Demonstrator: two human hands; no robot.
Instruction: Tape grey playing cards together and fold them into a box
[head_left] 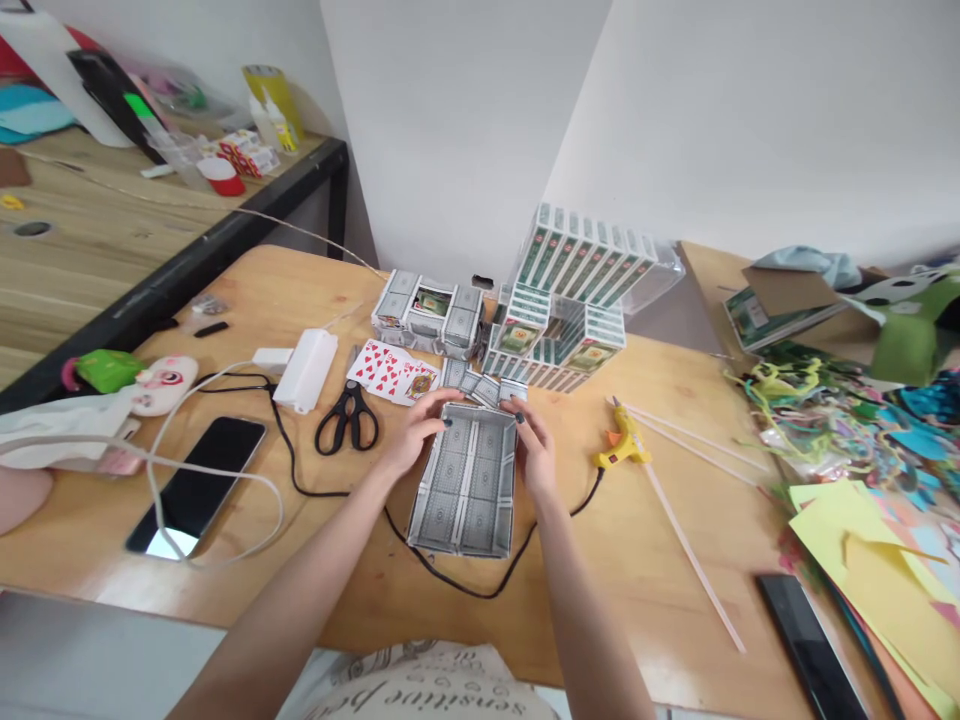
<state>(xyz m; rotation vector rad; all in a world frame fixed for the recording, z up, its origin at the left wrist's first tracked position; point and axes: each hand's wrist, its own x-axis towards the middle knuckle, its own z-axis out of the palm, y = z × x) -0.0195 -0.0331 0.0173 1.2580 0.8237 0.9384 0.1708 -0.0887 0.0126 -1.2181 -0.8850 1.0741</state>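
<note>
Before you, over the near middle of the light wooden table (660,600), is an open rectangular tray made of grey-backed playing cards (463,490), its floor facing up. Your left hand (409,440) pinches its far left corner, thumb at the rim and fingers curled around the outside; your right hand (536,455) pinches the far right corner likewise. You cannot tell whether the tray is lifted.

Just beyond it lie small folded grey cards (480,385). To their left, fanned red-heart playing cards (390,370) lie by black-handled metal scissors (349,415). Farther back stand a grey card-covered block (431,310) and, right of it, stacked green-and-white card boxes (577,350).

A black cable (487,597) curves around the tray's near end toward a yellow glue gun (626,440) on your right. On your left, a looped white cable (280,500) crosses a black smartphone (202,480).
</note>
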